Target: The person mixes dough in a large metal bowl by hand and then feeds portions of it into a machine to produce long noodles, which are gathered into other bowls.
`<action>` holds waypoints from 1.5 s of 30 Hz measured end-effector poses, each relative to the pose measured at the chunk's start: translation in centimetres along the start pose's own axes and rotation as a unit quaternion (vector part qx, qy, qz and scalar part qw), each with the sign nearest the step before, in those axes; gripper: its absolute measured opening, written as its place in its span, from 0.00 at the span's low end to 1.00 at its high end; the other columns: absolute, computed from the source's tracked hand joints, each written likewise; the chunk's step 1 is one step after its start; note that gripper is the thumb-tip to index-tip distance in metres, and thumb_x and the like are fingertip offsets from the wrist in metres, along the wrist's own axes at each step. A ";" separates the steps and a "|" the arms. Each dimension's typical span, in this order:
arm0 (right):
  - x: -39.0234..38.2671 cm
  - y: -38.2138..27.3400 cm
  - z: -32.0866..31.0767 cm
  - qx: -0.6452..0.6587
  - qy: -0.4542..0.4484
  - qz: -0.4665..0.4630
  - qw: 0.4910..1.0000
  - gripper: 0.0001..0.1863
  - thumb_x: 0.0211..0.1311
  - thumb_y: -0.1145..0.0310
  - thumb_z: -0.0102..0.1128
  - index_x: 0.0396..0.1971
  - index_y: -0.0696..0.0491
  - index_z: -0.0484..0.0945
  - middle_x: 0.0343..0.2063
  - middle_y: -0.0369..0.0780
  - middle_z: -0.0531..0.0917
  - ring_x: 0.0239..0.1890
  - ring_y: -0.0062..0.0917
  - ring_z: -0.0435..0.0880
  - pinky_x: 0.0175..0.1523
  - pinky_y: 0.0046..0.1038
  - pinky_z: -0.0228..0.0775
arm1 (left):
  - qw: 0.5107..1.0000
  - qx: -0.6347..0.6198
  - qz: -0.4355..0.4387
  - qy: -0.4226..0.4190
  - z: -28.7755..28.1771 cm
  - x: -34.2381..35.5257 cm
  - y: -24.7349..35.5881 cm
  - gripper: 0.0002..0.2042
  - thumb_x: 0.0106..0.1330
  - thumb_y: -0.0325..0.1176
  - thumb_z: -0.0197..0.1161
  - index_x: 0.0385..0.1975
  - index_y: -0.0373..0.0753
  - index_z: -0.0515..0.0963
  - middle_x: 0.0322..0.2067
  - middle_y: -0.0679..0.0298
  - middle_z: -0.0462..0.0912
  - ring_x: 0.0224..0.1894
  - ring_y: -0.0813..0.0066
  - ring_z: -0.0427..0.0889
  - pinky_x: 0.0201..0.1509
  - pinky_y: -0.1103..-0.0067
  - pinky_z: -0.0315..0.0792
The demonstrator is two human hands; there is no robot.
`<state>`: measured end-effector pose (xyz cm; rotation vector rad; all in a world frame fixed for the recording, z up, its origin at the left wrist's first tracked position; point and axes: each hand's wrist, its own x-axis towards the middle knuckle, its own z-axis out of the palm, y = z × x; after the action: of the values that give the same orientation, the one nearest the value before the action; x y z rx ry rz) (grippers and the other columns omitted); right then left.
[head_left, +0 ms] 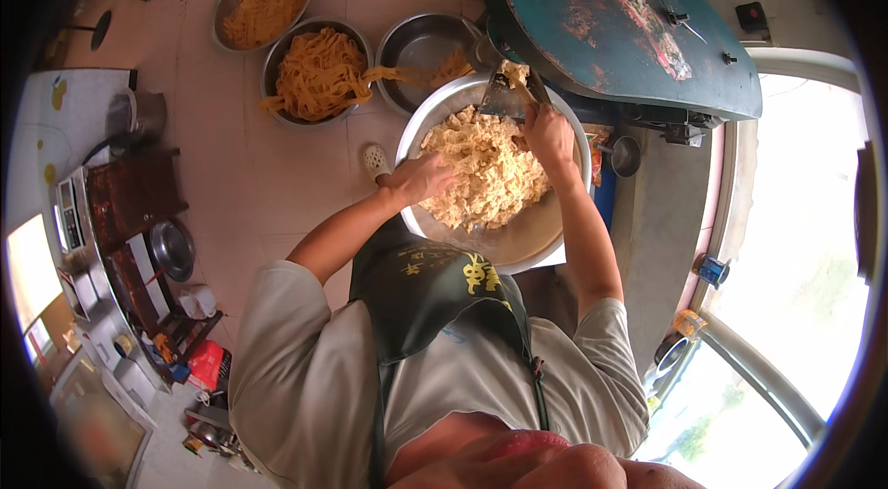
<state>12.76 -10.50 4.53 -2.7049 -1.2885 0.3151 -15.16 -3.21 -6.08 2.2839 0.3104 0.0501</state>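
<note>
A large steel bowl (pixel 562 225) in front of me holds crumbly pale-yellow dough (pixel 486 170). My right hand (pixel 548 130) is closed on the handle of a broad dark scraper (pixel 499 99) at the bowl's far right, with a lump of dough (pixel 514 73) on it. My left hand (pixel 418 179) is open at the bowl's left side, fingertips against or just over the dough; some fingertips are hard to make out.
Pans of flat noodles (pixel 314 68) (pixel 264 8) stand beyond the bowl beside a third steel pan (pixel 416 49). A green metal machine (pixel 610 17) overhangs at the back right, near a small pot (pixel 625 156). A cluttered counter (pixel 129 202) runs along the left; windows (pixel 786 239) line the right.
</note>
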 end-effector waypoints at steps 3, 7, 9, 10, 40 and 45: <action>3.5 -1.3 1.6 0.021 -0.006 0.020 1.000 0.23 0.68 0.52 0.51 0.29 0.59 0.80 0.26 0.56 0.84 0.31 0.52 0.85 0.37 0.50 0.78 | 0.999 0.034 0.032 0.009 1.6 0.5 -1.3 0.06 0.66 0.36 0.63 0.36 0.44 0.73 0.34 0.63 0.73 0.34 0.66 0.77 0.35 0.70 0.72; 2.1 -0.9 1.7 0.031 0.017 0.010 0.999 0.20 0.69 0.53 0.50 0.36 0.57 0.80 0.26 0.56 0.84 0.29 0.54 0.84 0.35 0.50 0.78 | 0.998 0.052 -0.013 -0.034 -1.2 0.1 1.5 0.06 0.69 0.37 0.57 0.37 0.42 0.72 0.35 0.59 0.75 0.36 0.62 0.79 0.37 0.67 0.74; -1.0 -0.1 2.0 0.033 0.019 0.003 0.999 0.21 0.70 0.52 0.48 0.37 0.57 0.79 0.25 0.56 0.83 0.29 0.53 0.84 0.35 0.50 0.77 | 0.995 0.019 -0.067 -0.074 -1.3 -0.4 1.9 0.07 0.72 0.35 0.49 0.37 0.39 0.70 0.38 0.55 0.75 0.40 0.59 0.79 0.47 0.65 0.74; -0.3 -0.4 2.1 0.022 0.011 0.005 1.000 0.21 0.70 0.52 0.48 0.36 0.57 0.79 0.25 0.56 0.83 0.29 0.53 0.84 0.36 0.51 0.77 | 0.995 0.025 -0.064 -0.076 -1.3 -0.3 1.9 0.07 0.71 0.35 0.50 0.40 0.39 0.70 0.39 0.53 0.75 0.41 0.57 0.79 0.45 0.64 0.75; -0.4 -0.5 2.1 0.043 -0.021 -0.039 0.998 0.24 0.69 0.48 0.50 0.34 0.57 0.80 0.25 0.58 0.83 0.29 0.54 0.84 0.37 0.52 0.77 | 0.993 0.006 0.073 0.088 0.9 -0.3 -1.0 0.26 0.60 0.20 0.58 0.61 0.42 0.67 0.55 0.56 0.68 0.47 0.57 0.79 0.45 0.70 0.78; 3.5 -0.5 3.8 0.029 0.023 -0.009 0.999 0.22 0.69 0.51 0.51 0.32 0.58 0.78 0.23 0.57 0.83 0.27 0.53 0.84 0.34 0.50 0.78 | 0.998 -0.030 0.047 0.035 0.3 -1.1 -0.2 0.28 0.59 0.20 0.61 0.61 0.42 0.68 0.55 0.58 0.68 0.45 0.62 0.81 0.43 0.73 0.79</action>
<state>13.59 -7.37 0.49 -2.6357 -1.2705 0.2814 -16.25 -3.58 -6.34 2.2396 0.2357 0.1862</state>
